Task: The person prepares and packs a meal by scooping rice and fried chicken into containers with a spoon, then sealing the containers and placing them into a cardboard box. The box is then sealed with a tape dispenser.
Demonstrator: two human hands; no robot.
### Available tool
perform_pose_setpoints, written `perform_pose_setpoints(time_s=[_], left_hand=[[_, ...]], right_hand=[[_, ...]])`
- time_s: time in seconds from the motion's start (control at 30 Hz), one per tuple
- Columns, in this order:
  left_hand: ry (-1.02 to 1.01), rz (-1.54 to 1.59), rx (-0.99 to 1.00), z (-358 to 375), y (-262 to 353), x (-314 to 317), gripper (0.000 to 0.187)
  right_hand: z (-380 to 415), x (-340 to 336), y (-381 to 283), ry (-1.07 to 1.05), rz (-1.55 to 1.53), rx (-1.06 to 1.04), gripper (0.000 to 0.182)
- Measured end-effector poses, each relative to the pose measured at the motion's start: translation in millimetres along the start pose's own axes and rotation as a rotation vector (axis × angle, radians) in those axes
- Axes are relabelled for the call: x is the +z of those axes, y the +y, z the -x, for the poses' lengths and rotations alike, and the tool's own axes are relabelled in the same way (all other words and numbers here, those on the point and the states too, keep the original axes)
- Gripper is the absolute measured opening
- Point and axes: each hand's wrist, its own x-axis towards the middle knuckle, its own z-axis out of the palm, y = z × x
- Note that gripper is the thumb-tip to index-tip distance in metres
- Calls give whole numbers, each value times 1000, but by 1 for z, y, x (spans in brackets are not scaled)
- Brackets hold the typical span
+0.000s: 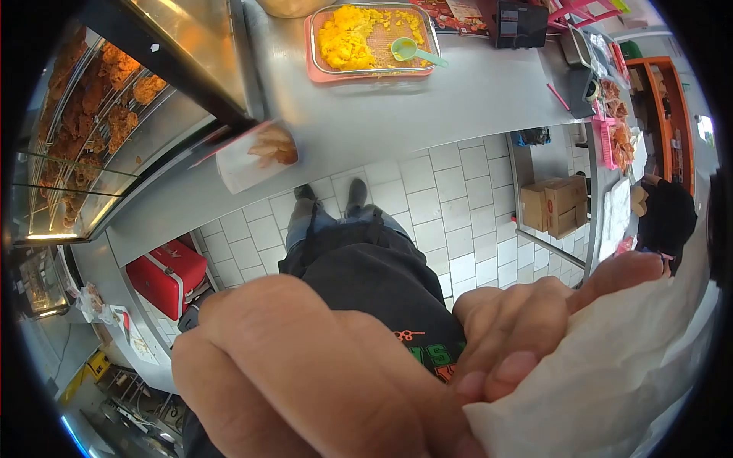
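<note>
Large and close to the camera, my left hand [305,366] has its fingers bent, with their ends running toward the lower left edge of a sheet of thin white paper [588,382]. My right hand [527,328] is closed on that paper, its fingertips pressed at the paper's left edge and one finger stretched along the top. On the counter's near edge, a golden-brown fried piece [272,146] lies on white paper [237,164]. A glass dish [438,46] of crumbly yellow food [343,38] stands farther back, with a pale green scoop [405,49] in it.
At left is a lit display case [229,107] with fried chicken [118,69] on racks. The steel counter [343,114] crosses ahead, with a black device [521,24] at the back. Below are a red case [166,278] and cardboard boxes [556,204]. Another person [666,217] stands at far right.
</note>
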Motion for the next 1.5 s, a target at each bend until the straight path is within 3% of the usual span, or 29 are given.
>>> perform_pose_setpoints(time_s=[0.07,0.13,0.2,0.5,0.57,0.6,0.73,0.8,0.83,0.9,0.93,1.0,1.13,1.2,1.23,1.43,1.47,1.5], left_hand=[[131,-309,88,-4,1,-1,33],[105,-301,82,-11,-1,-4,32],[54,-286,68,-20,-4,-9,30],[-165,-236,42,-53,-38,-50,24],[-356,3,270,-64,-52,-49,25],[-214,33,47,-43,-34,-33,22],[-27,-213,-71,-5,3,-26,21],[273,-390,-31,-9,6,13,23],[274,-382,-35,-8,8,6,23],[-156,-95,-136,-5,14,-16,18],[-153,-97,-139,-5,11,-14,18],[100,-309,112,-4,-1,-5,23],[237,-388,79,-4,7,9,20],[190,-302,-206,-12,14,3,15],[190,-306,-202,-16,12,-1,15],[-333,-206,107,-52,-39,-73,43],[-211,-359,-10,-46,-33,-70,42],[-213,-361,-8,-46,-32,-69,42]], right_hand=[[-2,-2,0,-17,13,9,61],[-3,1,-2,-34,25,18,60],[-4,11,-6,192,15,148,58],[-4,9,-1,121,-87,108,58],[-4,7,1,111,-95,98,58],[-4,7,2,105,-94,91,58],[-4,5,5,90,-92,69,57],[0,9,5,69,-102,41,57],[2,11,5,44,-129,14,57],[3,2,9,-5,-124,-17,55],[2,1,9,-29,-151,-2,56],[0,-2,10,-82,-202,25,58],[-7,-6,10,-191,-297,77,62],[-8,-20,24,-219,-324,88,63],[-8,-31,37,-165,-297,84,66],[-13,-57,80,131,-150,52,80],[-14,-54,80,128,-154,50,80],[-14,-50,79,165,-128,48,84]])
